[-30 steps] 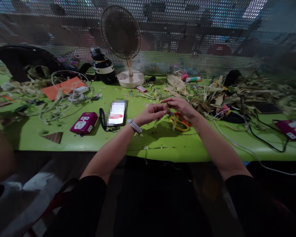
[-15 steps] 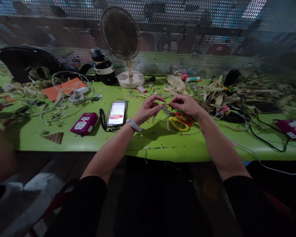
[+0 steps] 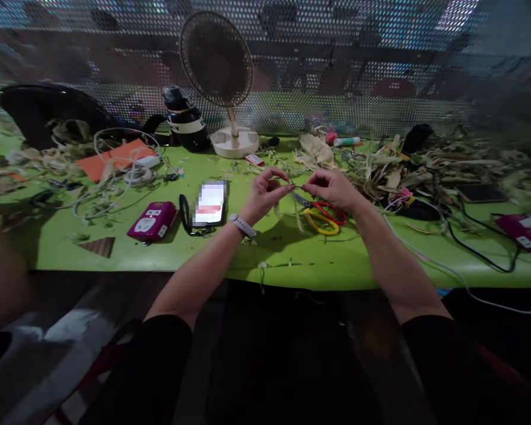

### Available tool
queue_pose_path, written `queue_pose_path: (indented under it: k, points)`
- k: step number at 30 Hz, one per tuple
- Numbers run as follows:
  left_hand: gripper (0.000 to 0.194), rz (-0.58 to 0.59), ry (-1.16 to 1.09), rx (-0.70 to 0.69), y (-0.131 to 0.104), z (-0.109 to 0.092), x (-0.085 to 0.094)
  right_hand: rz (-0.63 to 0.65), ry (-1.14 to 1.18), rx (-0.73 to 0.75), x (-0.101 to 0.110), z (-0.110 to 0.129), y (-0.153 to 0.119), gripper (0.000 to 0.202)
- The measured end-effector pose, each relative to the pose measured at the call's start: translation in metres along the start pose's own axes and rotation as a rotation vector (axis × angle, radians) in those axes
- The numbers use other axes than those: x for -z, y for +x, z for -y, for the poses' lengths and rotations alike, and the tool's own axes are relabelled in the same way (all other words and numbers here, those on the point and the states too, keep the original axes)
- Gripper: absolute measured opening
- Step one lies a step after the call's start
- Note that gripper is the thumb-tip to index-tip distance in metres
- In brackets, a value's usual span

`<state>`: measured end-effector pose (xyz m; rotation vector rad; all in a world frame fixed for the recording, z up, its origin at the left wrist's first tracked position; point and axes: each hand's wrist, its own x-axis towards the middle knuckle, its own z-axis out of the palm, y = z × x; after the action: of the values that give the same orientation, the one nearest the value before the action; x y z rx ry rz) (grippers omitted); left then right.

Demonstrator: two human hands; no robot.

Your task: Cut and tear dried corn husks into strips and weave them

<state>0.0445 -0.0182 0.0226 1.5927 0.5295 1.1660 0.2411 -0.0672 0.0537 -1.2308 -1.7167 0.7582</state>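
Hands, two: the left hand (image 3: 268,192) and the right hand (image 3: 330,188) are pinching one thin strip (image 3: 297,186) between thumb and fingers; the strip is running across the small gap between them, above the green table (image 3: 212,254). Scissors (image 3: 310,205), one pair, are lying below the right hand, one handle red, one yellow. Watch (image 3: 242,225), one, is circling the left wrist. Power blocks, two, magenta: the first (image 3: 153,221) is sitting left of the lit phone (image 3: 211,203), the second (image 3: 524,233) near the right edge. Fan (image 3: 216,59), one, and bottle (image 3: 188,127), one, are standing at the back. Dry husks (image 3: 393,171) are piling up at right, overlapping too much for a count. Obscured: the fingertips are covering the strip's ends; pixelation is masking part of the phone's screen; the frame is cropping another person's arm (image 3: 2,260) at left.
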Motion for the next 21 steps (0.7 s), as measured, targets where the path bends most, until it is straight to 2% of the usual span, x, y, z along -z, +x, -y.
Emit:
queue_pose_path:
  k: [3,9,13,17,21]
  points:
    - [0.026,0.032,-0.007,-0.049,0.0007,0.0009,-0.0011,0.008,0.008,-0.006,-0.0015,-0.0006,0.0004,0.04]
    - [0.029,0.079,0.045,0.045,0.0017,0.0004,0.0007,-0.01,0.022,0.005,0.0015,0.001,-0.0001,0.04]
    - [0.032,0.1,0.018,0.107,0.0012,-0.0022,0.0,-0.056,-0.072,0.08,0.0031,0.0003,-0.0005,0.036]
    - [0.037,0.105,-0.019,0.171,0.0013,-0.0007,-0.0008,-0.05,-0.143,0.156,0.0005,-0.0006,-0.0002,0.031]
    - [0.035,0.222,-0.018,0.256,0.0022,0.0038,0.0014,-0.052,-0.241,0.241,-0.0067,0.0014,-0.0012,0.028]
